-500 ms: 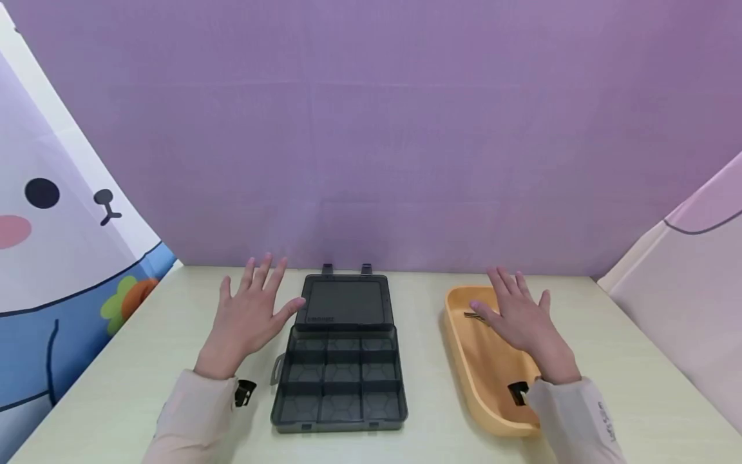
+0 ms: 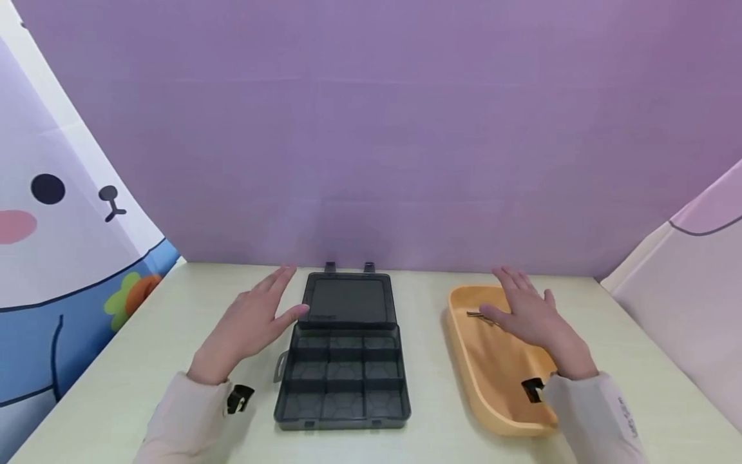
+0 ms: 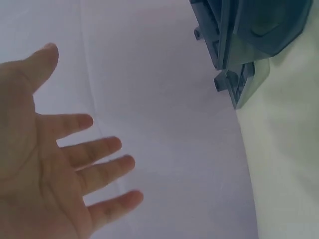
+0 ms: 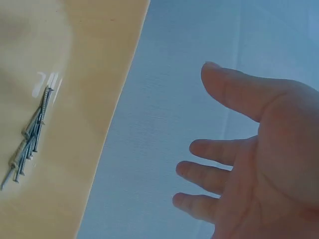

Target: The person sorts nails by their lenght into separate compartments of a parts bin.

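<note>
A dark translucent organizer box lies with its lid folded back, several bare compartments facing up. To its left, my left hand hovers with fingers extended and thumb apart, holding nothing. My right hand is raised over an orange tray, fingers straight, nothing in it. A small pile of metal nails lies in that tray, partly hidden by the right thumb in the head view. The left wrist view shows my palm and spread fingers apart from the box.
Both containers stand on a pale table, the box left of the tray. A purple cloth hangs behind the table. Printed cloth borders the left side, and another pale cloth flanks the right.
My left hand has turned so its fingers lie closer together and point further right. The right hand has turned slightly and shifted a little to the right. Box, tray and nails stay put.
</note>
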Available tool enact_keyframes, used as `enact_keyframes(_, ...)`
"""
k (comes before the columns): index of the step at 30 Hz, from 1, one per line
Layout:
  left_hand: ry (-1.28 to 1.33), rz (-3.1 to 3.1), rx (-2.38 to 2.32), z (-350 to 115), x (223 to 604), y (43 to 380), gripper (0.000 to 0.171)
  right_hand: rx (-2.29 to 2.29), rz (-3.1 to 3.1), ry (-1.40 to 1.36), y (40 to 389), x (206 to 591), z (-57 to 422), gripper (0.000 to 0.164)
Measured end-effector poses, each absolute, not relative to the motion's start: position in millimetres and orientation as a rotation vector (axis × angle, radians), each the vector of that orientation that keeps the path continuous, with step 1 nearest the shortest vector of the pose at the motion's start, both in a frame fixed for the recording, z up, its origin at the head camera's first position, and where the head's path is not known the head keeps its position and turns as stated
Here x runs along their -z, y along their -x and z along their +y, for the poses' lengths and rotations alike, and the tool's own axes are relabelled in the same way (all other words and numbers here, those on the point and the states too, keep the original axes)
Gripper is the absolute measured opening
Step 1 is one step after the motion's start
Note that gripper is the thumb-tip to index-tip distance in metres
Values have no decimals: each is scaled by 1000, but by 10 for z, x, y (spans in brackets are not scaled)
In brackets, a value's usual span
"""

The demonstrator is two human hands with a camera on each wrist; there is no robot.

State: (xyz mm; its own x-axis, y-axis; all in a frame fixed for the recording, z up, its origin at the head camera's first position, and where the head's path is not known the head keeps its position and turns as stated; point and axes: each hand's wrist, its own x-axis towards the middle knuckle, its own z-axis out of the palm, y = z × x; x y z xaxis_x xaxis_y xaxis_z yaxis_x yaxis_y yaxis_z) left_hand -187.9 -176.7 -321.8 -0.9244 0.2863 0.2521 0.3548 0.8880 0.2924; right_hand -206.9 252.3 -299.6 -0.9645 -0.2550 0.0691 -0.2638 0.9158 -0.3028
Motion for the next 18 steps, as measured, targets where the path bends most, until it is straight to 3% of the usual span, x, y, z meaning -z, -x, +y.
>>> enact_keyframes(6,626,-2885,591,-1752,3372,1840,78,-455,-3058,-510,2166,2984,2627,76)
enact_keyframes(18,773,-3125,1039,-1866,3552,1801,104,-608,-3248,-621,2312,3118,2782,74)
